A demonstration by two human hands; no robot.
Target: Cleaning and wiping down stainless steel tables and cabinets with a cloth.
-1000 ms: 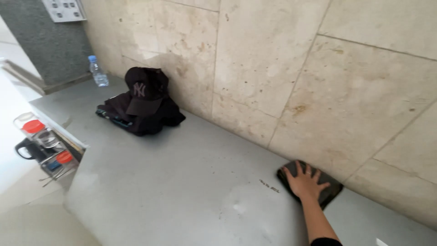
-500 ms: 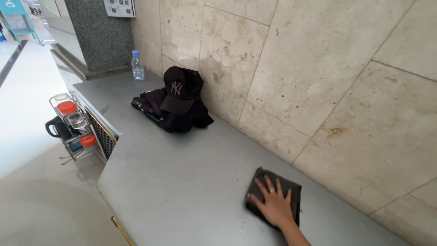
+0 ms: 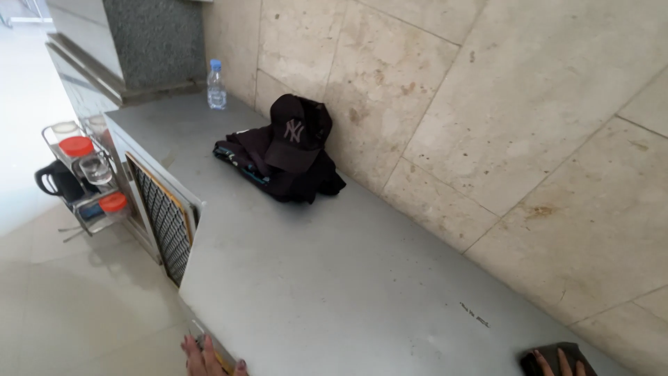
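At the bottom right corner of our view, our right hand [image 3: 557, 363] lies flat with fingers spread on a dark cloth [image 3: 546, 355] that rests on the grey worktop [image 3: 334, 278], close to the beige stone wall [image 3: 501, 118]. Our left hand [image 3: 209, 356] rests open on the worktop's front edge at the bottom, fingers loosely spread, gripping nothing. Far along the worktop a clear water bottle [image 3: 216, 85] with a blue cap stands near the wall. Nearer, a black cap [image 3: 296, 136] sits on a heap of dark clothes [image 3: 278, 170] against the wall. Between the heap and our hands the grey surface lies open. Left of the worktop, a wire rack [image 3: 87, 174] holds red-lidded jars above the pale floor [image 3: 76, 306].
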